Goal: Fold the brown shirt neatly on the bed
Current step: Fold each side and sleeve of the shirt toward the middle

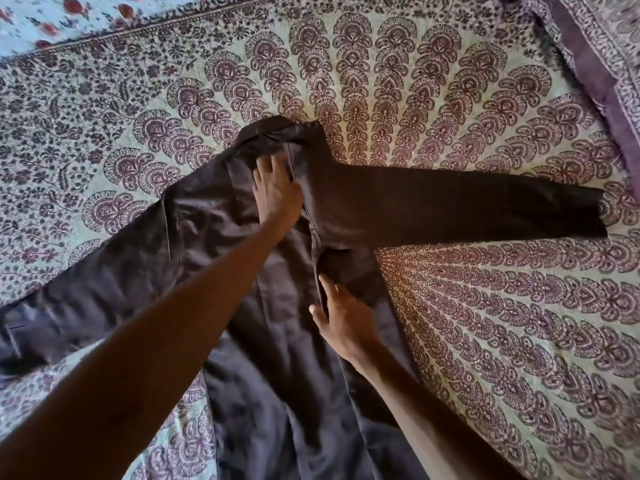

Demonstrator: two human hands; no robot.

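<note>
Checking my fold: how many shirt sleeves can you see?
2. One sleeve stretches out to the right; the other sleeve runs down-left to the picture's edge. None seems hidden.

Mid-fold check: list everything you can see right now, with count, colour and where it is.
brown shirt: one, dark brown, spread on the middle of the bed, one sleeve stretched right, the other lower left.
bedspread: one, pale green with dark purple print, under the shirt, fills most of the view.
floral sheet: one, light blue with red flowers, top left corner.
bordered cloth: one, purple and white print, rumpled at top right; may be part of the bedspread, cannot tell.
left hand: one, pressed flat on the shirt below the collar.
right hand: one, fingers straight along the shirt's front edge, lower middle.
</note>
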